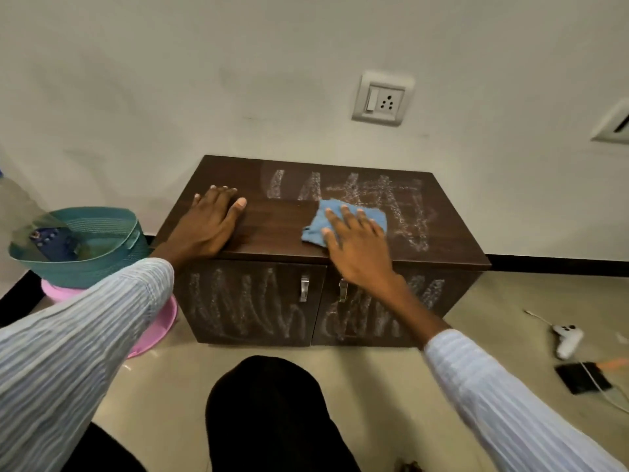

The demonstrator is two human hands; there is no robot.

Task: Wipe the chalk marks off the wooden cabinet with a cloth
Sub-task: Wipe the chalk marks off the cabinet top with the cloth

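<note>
A low dark wooden cabinet (272, 229) stands against the wall. White chalk marks (398, 206) cover the back and right of its top, and more chalk marks (245, 304) scrawl across both doors. The front left of the top shows bare wood. A blue cloth (320, 223) lies on the top near the middle. My right hand (357, 243) presses flat on the cloth with straight fingers. My left hand (209, 221) rests flat on the cabinet's left side, fingers spread.
A teal basket (102, 264) sits on a pink tub (160, 328) left of the cabinet. On the floor at right lie a white game controller (567, 339), a black device (582, 378) and cables. A wall socket (383, 98) is above. My knee (269, 410) is in front.
</note>
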